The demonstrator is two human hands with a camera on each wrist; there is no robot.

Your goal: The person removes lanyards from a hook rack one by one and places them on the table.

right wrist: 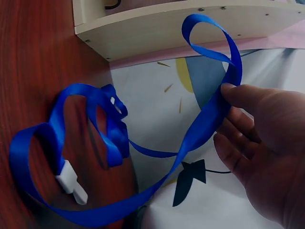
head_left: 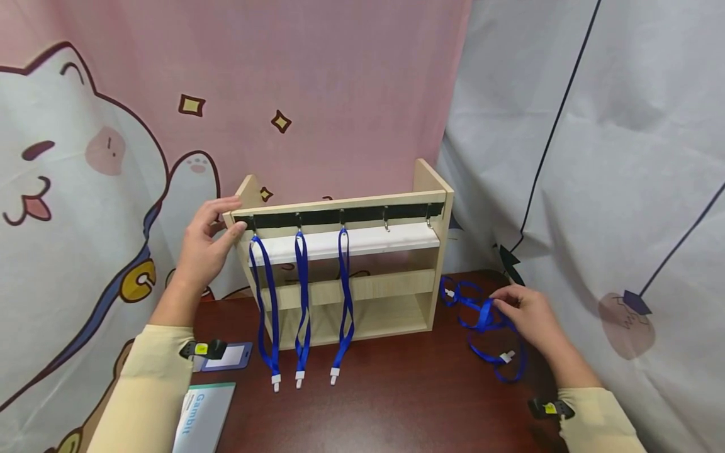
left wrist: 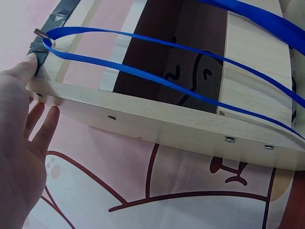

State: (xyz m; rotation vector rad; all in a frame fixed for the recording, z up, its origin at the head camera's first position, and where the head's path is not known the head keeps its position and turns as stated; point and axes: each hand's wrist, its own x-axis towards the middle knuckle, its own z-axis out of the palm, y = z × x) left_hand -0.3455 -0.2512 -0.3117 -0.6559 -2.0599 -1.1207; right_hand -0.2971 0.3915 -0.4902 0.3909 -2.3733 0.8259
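Two right hooks (head_left: 386,221) on wooden rack (head_left: 436,264) bare, approach from front open; three hung lanyards (head_left: 302,302) curtain left half of rack; loose lanyards (head_left: 481,321) clutter tabletop (head_left: 396,396) right of rack; backdrop cloth (head_left: 595,189) close on right; booklet (head_left: 204,415) at front left

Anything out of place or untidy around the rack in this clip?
Mostly tidy: three blue lanyards hang straight from the rack. The odd spot is a tangled heap of lanyards on the table right of the rack, which the right hand pinches. Two hooks are bare. The left hand steadies the rack's corner.
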